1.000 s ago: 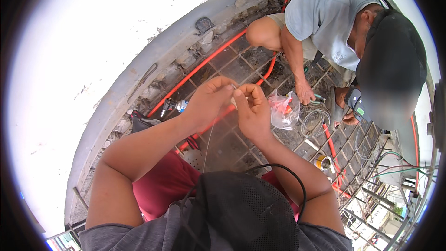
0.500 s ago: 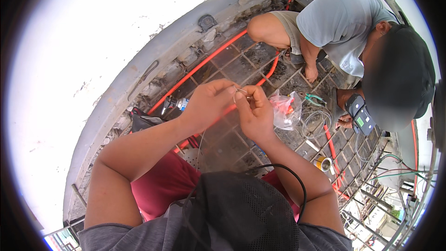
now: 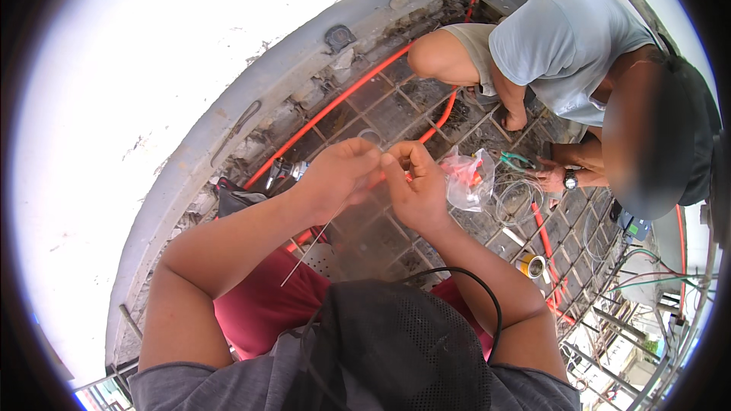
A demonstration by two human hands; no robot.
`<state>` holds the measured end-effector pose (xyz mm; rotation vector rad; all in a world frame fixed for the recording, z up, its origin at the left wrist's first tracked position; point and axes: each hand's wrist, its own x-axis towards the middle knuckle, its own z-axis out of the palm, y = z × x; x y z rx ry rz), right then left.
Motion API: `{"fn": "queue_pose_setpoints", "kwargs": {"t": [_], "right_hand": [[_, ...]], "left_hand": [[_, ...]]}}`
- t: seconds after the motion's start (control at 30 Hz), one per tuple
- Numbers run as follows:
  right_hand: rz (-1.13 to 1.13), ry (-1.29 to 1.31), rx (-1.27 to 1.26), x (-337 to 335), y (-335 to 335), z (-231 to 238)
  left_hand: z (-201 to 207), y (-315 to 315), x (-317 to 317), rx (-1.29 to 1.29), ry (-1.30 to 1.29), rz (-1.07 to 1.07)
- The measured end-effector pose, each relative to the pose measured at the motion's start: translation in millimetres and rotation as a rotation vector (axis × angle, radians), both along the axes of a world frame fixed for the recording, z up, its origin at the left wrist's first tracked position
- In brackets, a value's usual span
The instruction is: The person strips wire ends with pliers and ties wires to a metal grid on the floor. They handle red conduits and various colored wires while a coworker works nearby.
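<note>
My left hand [image 3: 343, 176] and my right hand [image 3: 416, 183] meet fingertip to fingertip above the rebar grid, both closed in a pinch. Between them they hold a thin wire [image 3: 309, 249], whose tail slants down from under the left hand toward my knee. A small loop shows faintly just above the fingertips; the pinched part is hidden by the fingers. Right of my right hand lies a clear plastic bag [image 3: 466, 192] with orange-red pieces inside. Beyond it are green-handled pliers [image 3: 518, 160] and a loose coil of thin wire [image 3: 518, 204].
A co-worker [image 3: 563, 46] crouches at the right, one hand [image 3: 550, 176] by the pliers and coil. Orange conduit [image 3: 335, 100] crosses the rebar. A power tool [image 3: 283, 170] and dark bag [image 3: 242, 199] lie left. A yellow can [image 3: 531, 265] stands right. A pale wall curves behind.
The wire's loop has turned away above my fingers and its tail now slants out further left. The co-worker leans right and has reached a hand toward the pliers.
</note>
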<state>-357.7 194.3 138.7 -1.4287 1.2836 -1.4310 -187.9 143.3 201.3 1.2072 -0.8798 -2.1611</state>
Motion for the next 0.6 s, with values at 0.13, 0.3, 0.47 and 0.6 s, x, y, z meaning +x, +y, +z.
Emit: {"fn": "queue_pose_setpoints", "kwargs": {"t": [0.13,0.3,0.47,0.6], "right_hand": [[-0.001,0.013,0.107,-1.5,1.8,-1.6],[-0.013,0.012,0.125,-4.1,0.2,-3.4],[-0.018,0.105,0.082,-4.3,-0.6,6.6],[0.162,-0.071,0.083,-20.2,-0.7,19.3]], "left_hand": [[-2.1,-3.8,3.1,-0.008,-0.025,-0.017],[-1.5,-8.0,3.6,-0.026,0.075,-0.055],[-13.0,-1.9,-2.8,-0.412,-0.162,-0.062],[-20.5,-9.7,1.0,-0.944,-0.391,-0.147]]}}
